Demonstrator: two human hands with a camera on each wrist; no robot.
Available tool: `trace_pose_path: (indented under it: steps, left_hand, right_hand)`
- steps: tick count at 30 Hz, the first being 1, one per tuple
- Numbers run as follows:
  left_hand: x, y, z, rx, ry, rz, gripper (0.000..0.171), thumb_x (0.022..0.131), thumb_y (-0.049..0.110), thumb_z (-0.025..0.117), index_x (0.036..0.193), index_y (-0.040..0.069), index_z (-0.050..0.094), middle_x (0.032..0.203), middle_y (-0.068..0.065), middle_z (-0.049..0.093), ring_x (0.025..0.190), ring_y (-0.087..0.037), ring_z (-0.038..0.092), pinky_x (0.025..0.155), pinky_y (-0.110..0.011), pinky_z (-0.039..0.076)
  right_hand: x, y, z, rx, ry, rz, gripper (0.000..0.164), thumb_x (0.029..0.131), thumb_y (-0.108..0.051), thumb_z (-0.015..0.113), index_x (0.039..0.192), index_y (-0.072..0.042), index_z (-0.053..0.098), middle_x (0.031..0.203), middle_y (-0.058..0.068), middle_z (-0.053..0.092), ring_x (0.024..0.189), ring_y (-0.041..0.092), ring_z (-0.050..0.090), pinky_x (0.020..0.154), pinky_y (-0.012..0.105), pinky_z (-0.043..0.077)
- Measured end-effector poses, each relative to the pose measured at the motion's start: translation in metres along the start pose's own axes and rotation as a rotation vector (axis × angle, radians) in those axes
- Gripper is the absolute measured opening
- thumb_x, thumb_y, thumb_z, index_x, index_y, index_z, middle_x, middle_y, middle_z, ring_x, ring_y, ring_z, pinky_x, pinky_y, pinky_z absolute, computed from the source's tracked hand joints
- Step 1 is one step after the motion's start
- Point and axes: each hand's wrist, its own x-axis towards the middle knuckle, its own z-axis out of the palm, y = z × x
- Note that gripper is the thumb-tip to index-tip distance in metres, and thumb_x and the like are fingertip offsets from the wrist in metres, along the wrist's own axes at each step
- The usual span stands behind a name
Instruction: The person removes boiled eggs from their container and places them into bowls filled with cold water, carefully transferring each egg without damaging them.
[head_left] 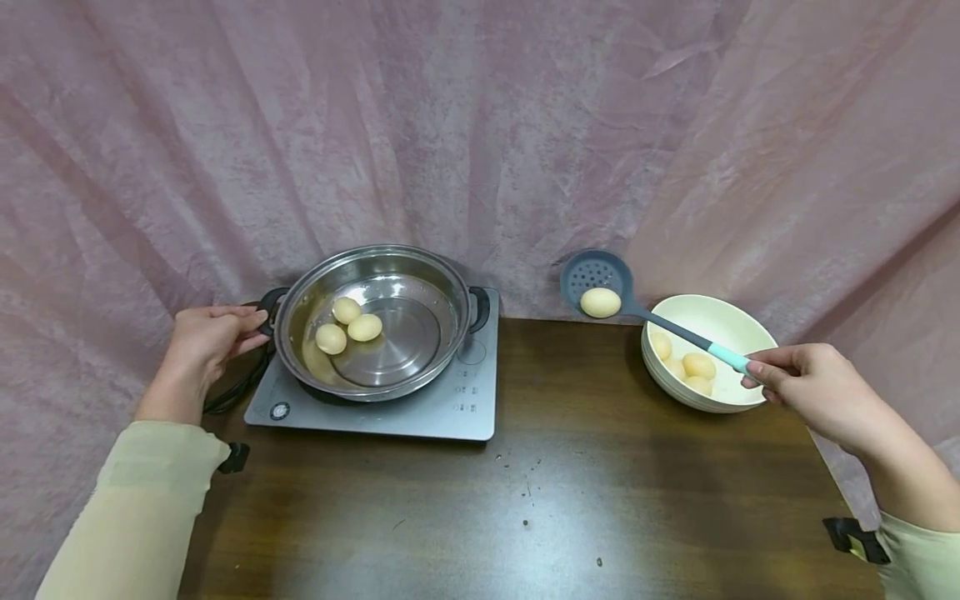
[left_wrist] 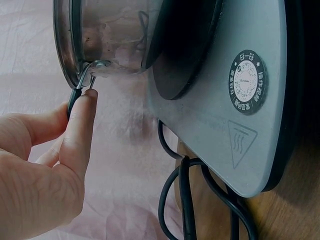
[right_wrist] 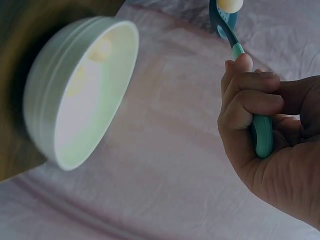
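Note:
My left hand (head_left: 213,337) pinches the black side handle (left_wrist: 75,101) of a steel pot (head_left: 397,354) between thumb and fingers. The pot stands on a grey induction cooker (head_left: 420,423), with three pale yellow eggs (head_left: 365,327) in shallow water at its left. My right hand (head_left: 813,383) grips the mint-green handle (right_wrist: 262,135) of a skimmer (head_left: 588,273). On the skimmer's perforated grey head lies one egg (head_left: 601,302), held up left of a cream bowl (head_left: 738,329). Several more eggs (head_left: 699,365) sit in the bowl, partly behind the skimmer's handle.
Pink curtain cloth (head_left: 480,125) hangs close behind the pot and bowl. A black power cord (left_wrist: 187,200) loops beside the cooker's left edge. Small dark specks lie on the brown wooden table (head_left: 600,483) in front.

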Motion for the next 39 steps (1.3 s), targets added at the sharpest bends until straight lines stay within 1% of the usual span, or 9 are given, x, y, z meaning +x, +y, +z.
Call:
trace_pose_path:
  steps: [8, 16, 24, 26, 28, 31, 35, 36, 39]
  left_hand:
    - [0.000, 0.001, 0.000, 0.013, 0.011, -0.014, 0.045, 0.080, 0.021, 0.075, 0.120, 0.009, 0.059, 0.102, 0.003, 0.054, 0.072, -0.006, 0.070, 0.075, -0.022, 0.060]
    - [-0.001, 0.002, 0.001, 0.022, 0.010, 0.004, 0.034, 0.082, 0.019, 0.073, 0.112, 0.011, 0.061, 0.090, 0.008, 0.059, 0.072, -0.005, 0.069, 0.077, -0.023, 0.060]
    - [0.000, 0.001, 0.000, 0.023, 0.003, 0.016, 0.031, 0.081, 0.019, 0.074, 0.109, 0.011, 0.062, 0.089, 0.009, 0.060, 0.073, -0.005, 0.069, 0.076, -0.022, 0.060]
    - [0.000, 0.001, 0.000, 0.016, 0.001, 0.022, 0.030, 0.082, 0.018, 0.073, 0.108, 0.011, 0.062, 0.090, 0.008, 0.059, 0.073, -0.005, 0.069, 0.076, -0.022, 0.060]
    - [0.000, 0.000, 0.000, 0.002, -0.003, 0.018, 0.028, 0.081, 0.016, 0.074, 0.107, 0.011, 0.063, 0.091, 0.006, 0.059, 0.072, -0.006, 0.069, 0.076, -0.023, 0.060]
    - [-0.001, 0.000, -0.001, 0.003, -0.004, 0.009, 0.026, 0.081, 0.016, 0.074, 0.105, 0.012, 0.064, 0.097, 0.003, 0.056, 0.072, -0.006, 0.069, 0.076, -0.023, 0.060]
    - [0.000, 0.001, -0.001, 0.022, 0.004, 0.012, 0.027, 0.082, 0.018, 0.074, 0.106, 0.013, 0.064, 0.101, 0.001, 0.054, 0.073, -0.005, 0.069, 0.078, -0.023, 0.060]
    - [0.000, 0.001, 0.000, 0.019, 0.004, 0.016, 0.028, 0.082, 0.018, 0.074, 0.107, 0.012, 0.064, 0.101, 0.001, 0.055, 0.073, -0.005, 0.069, 0.078, -0.023, 0.060]
    - [0.000, 0.001, 0.000, 0.044, 0.006, 0.010, 0.037, 0.082, 0.019, 0.073, 0.116, 0.009, 0.061, 0.102, 0.002, 0.054, 0.074, -0.004, 0.069, 0.078, -0.023, 0.060]
  right_hand:
    - [-0.008, 0.041, -0.007, -0.023, 0.070, 0.043, 0.049, 0.101, -0.035, 0.040, 0.110, 0.009, 0.060, 0.066, -0.004, 0.056, 0.053, 0.007, 0.041, 0.038, 0.026, 0.034]
    - [-0.017, 0.074, -0.013, -0.058, 0.122, 0.124, 0.052, 0.101, -0.032, 0.041, 0.113, 0.015, 0.057, 0.069, -0.009, 0.061, 0.058, 0.004, 0.047, 0.046, 0.022, 0.038]
    - [-0.025, 0.091, -0.013, -0.124, 0.144, 0.152, 0.047, 0.100, -0.028, 0.042, 0.105, 0.015, 0.062, 0.071, 0.001, 0.061, 0.058, 0.004, 0.044, 0.048, 0.021, 0.032]
    - [-0.025, 0.094, -0.013, -0.130, 0.136, 0.164, 0.048, 0.100, -0.027, 0.043, 0.106, 0.016, 0.061, 0.073, 0.005, 0.063, 0.061, 0.004, 0.047, 0.050, 0.026, 0.037]
    - [-0.025, 0.096, -0.014, -0.135, 0.124, 0.171, 0.047, 0.100, -0.027, 0.044, 0.108, 0.018, 0.059, 0.077, 0.012, 0.067, 0.066, 0.008, 0.053, 0.052, 0.034, 0.042]
    - [-0.027, 0.098, -0.013, -0.163, 0.124, 0.176, 0.047, 0.100, -0.027, 0.045, 0.109, 0.017, 0.058, 0.082, 0.018, 0.069, 0.070, 0.014, 0.055, 0.055, 0.036, 0.040]
    - [-0.028, 0.095, -0.011, -0.242, 0.162, 0.162, 0.043, 0.098, -0.028, 0.048, 0.105, 0.013, 0.062, 0.082, 0.020, 0.069, 0.066, 0.020, 0.051, 0.055, 0.030, 0.029]
    - [-0.028, 0.094, -0.011, -0.261, 0.165, 0.160, 0.043, 0.097, -0.028, 0.049, 0.105, 0.012, 0.063, 0.083, 0.021, 0.069, 0.067, 0.023, 0.053, 0.056, 0.033, 0.031]
    - [-0.027, 0.091, -0.013, -0.304, 0.150, 0.161, 0.043, 0.097, -0.029, 0.049, 0.106, 0.012, 0.062, 0.092, 0.027, 0.068, 0.074, 0.046, 0.056, 0.057, 0.044, 0.038]
